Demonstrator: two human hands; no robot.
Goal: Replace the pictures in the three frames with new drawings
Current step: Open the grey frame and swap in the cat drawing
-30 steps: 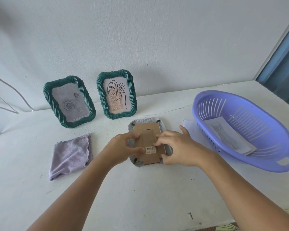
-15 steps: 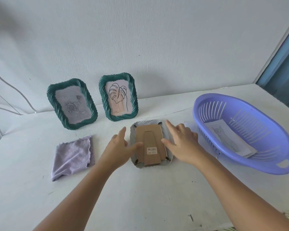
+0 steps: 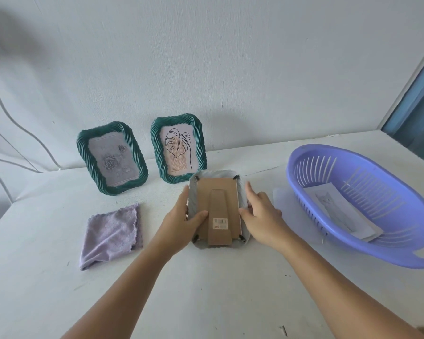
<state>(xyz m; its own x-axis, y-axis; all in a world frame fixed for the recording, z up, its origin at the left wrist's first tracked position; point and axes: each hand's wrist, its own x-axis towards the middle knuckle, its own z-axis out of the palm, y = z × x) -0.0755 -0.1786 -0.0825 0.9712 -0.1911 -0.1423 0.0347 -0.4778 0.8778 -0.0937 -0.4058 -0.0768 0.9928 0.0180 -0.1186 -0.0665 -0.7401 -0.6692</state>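
A picture frame (image 3: 242,189) lies face down on the white table at the middle, its brown cardboard back (image 3: 218,194) and stand facing up. My left hand (image 3: 179,223) grips its left side, thumb on the cardboard. My right hand (image 3: 262,216) grips its right side, thumb at the cardboard's edge. Two green frames stand against the wall: one with a rose drawing (image 3: 112,157), one with a leaf drawing (image 3: 179,148). A purple basket (image 3: 402,255) at the right holds paper drawings (image 3: 338,211), the top one showing a cat.
A folded lilac cloth (image 3: 113,236) lies left of my left hand. A pale sheet (image 3: 282,199) lies on the table between the frame and the basket. White cables run down the wall at the far left. The table's front edge is near my forearms.
My fingers left the cardboard back, both hands spread apart, then closed on the frame's two sides. The frame's far end looks slightly raised now.
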